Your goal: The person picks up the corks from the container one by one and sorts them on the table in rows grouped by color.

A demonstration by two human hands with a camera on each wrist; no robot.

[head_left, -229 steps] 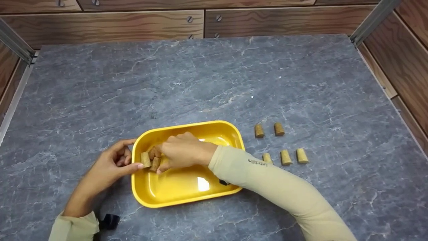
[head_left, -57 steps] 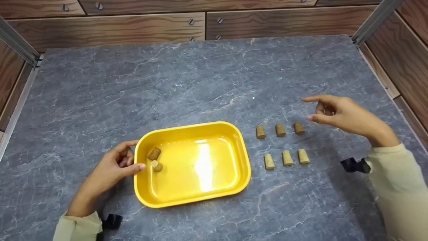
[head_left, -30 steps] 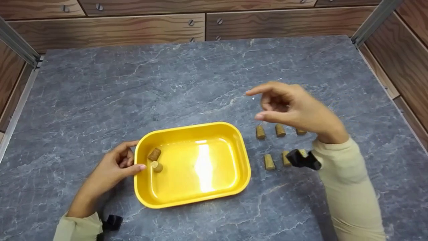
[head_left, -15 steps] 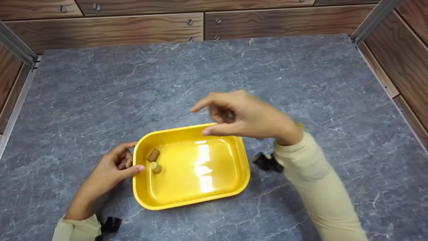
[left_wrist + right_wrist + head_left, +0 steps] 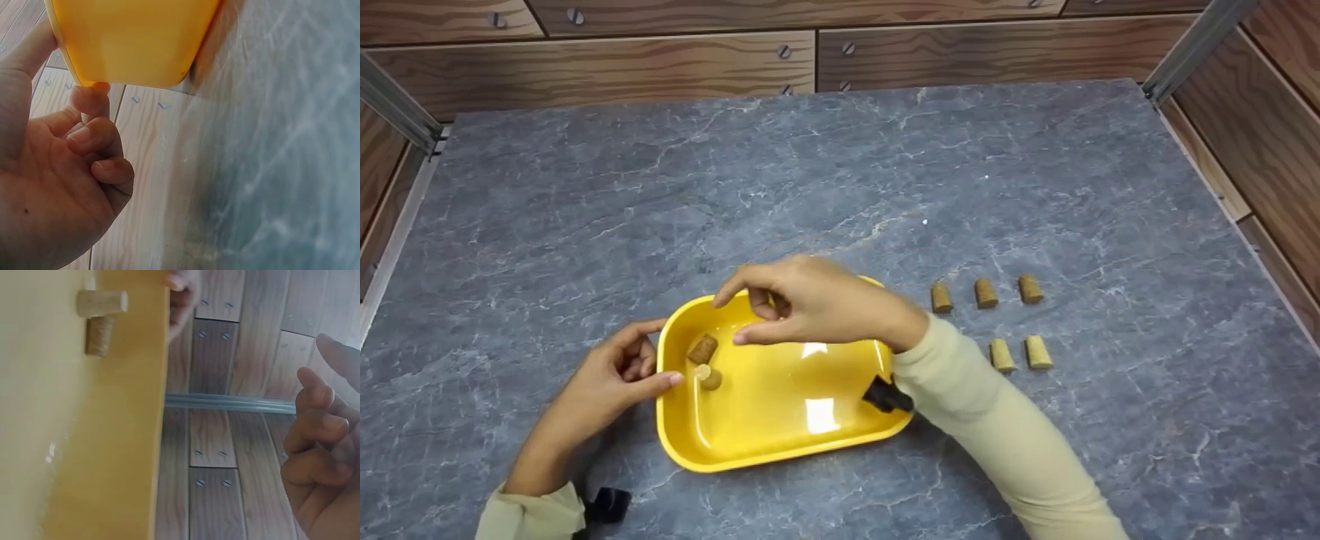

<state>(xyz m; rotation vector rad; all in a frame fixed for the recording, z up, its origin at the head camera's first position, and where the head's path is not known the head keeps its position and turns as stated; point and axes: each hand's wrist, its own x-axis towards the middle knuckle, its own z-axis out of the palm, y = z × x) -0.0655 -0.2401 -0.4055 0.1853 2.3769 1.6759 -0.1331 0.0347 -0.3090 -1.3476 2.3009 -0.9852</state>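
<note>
My left hand (image 5: pixel 611 371) grips the left rim of a yellow plastic tray (image 5: pixel 780 454), thumb over the edge and fingers outside; the left wrist view shows the tray's wall (image 5: pixel 129 45) above the curled fingers. My right hand (image 5: pixel 810 300) hovers over the tray with thumb and index finger apart, its other fingers bent, holding nothing. Left of its fingertips, inside the tray, are a brown cork (image 5: pixel 703 349) and a light cork (image 5: pixel 711 379). The right wrist view shows the light cork (image 5: pixel 101 304) seemingly standing on end, beside the brown cork (image 5: pixel 100 337).
Right of the tray, three brown corks (image 5: pixel 985 293) form a row on the grey marbled table (image 5: pixel 810 172). Nearer me lie two light corks (image 5: pixel 1038 352); my right sleeve (image 5: pixel 997 420) covers the spot left of them. Wood-patterned panels (image 5: pixel 600 71) border the table.
My right hand has swung left from beside the brown row to over the tray. Compared with the oldest frame, the brown row has a third cork and the tray holds fewer. My left hand stays.
</note>
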